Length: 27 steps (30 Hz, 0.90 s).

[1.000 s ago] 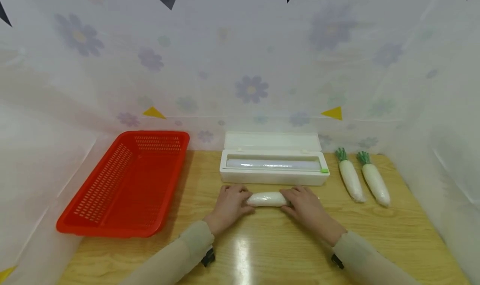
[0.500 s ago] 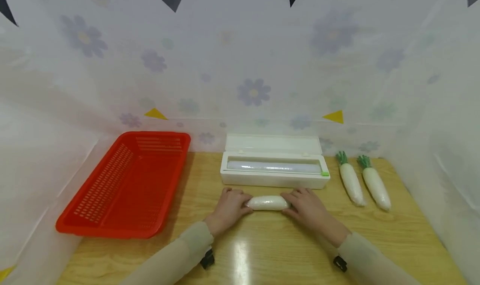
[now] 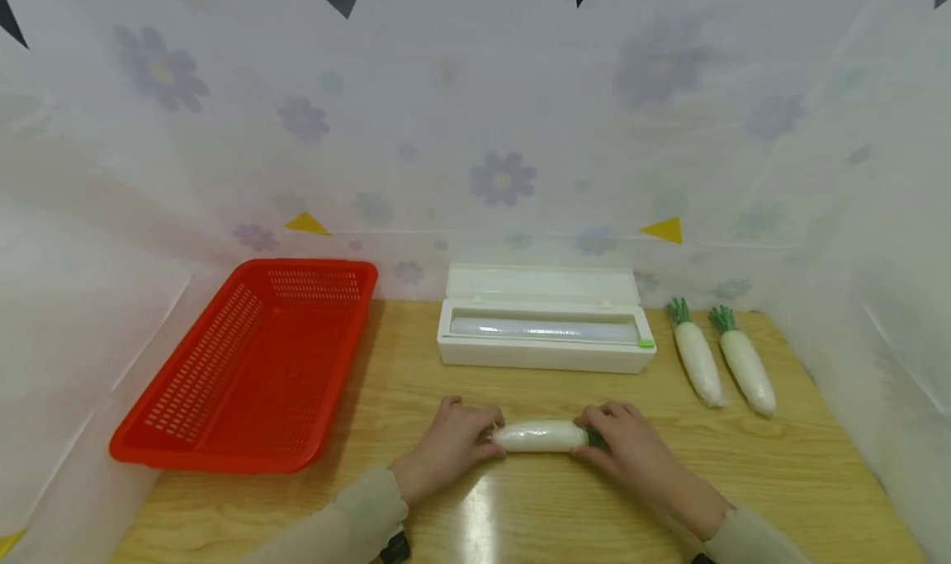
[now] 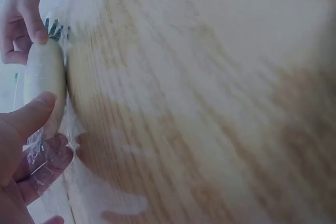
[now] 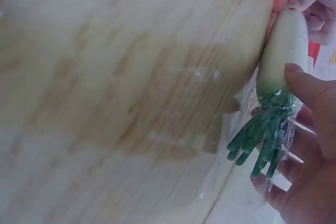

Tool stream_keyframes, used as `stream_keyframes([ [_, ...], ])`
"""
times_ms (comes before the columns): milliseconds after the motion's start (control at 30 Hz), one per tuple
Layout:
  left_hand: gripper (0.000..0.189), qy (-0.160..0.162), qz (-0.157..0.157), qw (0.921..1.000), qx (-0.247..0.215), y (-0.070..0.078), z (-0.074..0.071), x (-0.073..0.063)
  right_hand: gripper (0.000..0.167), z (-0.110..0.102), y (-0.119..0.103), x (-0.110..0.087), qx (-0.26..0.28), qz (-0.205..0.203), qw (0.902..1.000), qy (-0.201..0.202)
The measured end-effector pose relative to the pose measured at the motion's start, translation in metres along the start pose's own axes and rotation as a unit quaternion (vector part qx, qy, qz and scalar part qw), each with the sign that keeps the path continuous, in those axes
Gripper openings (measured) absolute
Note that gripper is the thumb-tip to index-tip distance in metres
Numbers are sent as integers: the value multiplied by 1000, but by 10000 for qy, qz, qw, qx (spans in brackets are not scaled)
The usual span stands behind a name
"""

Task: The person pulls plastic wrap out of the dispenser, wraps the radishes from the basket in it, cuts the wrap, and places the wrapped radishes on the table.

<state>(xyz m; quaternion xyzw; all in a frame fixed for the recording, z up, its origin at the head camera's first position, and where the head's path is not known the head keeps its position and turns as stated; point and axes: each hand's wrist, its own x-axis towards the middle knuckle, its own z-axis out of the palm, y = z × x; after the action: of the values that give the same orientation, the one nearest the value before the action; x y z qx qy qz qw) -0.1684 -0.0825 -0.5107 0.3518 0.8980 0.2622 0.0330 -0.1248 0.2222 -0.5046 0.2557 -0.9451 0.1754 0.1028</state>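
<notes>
A white radish [image 3: 540, 437] in clear cling film [image 5: 281, 135] lies crosswise between the hands, over the table in front of the film box. My left hand [image 3: 455, 442] holds its root end; in the left wrist view the thumb [image 4: 39, 109] is on the radish and the fingers show through loose film. My right hand [image 3: 631, 448] grips the leafy end, thumb on the white body just above the green leaves [image 5: 268, 135]. Film hangs loosely past the leaves in the right wrist view.
Behind the hands stands an open white cling film box [image 3: 546, 356] with a film roll [image 3: 546, 328] and a green slider. Two more wrapped radishes [image 3: 698, 362] lie at the right. A large red basket [image 3: 327, 432] takes up the left side.
Both hands have drawn the radish away from the film box, toward the person and a little to the right. Its green leaves now show beside the right hand in the head view.
</notes>
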Motion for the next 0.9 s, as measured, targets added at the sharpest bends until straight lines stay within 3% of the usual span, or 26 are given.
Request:
stream_keyframes([
  [133,23,329,148,9990,250,0,1,-2,32,0,3,3,187,-268,9990,294],
  [267,26,450,188,9974,527,-2,1,-4,28,1,8,9,1,-443,9982,397],
  [400,36,418,243,9958,772,-3,1,-5,27,0,9,11,-240,-382,9984,340],
  [600,48,323,253,9939,1023,-2,4,-2,30,-4,10,13,-117,-226,9991,334],
  [800,42,214,73,9943,1046,0,4,3,24,-3,11,13,-141,-428,9975,548],
  [900,39,185,-54,9948,998,-2,5,6,18,0,13,14,-232,-714,9941,789],
])
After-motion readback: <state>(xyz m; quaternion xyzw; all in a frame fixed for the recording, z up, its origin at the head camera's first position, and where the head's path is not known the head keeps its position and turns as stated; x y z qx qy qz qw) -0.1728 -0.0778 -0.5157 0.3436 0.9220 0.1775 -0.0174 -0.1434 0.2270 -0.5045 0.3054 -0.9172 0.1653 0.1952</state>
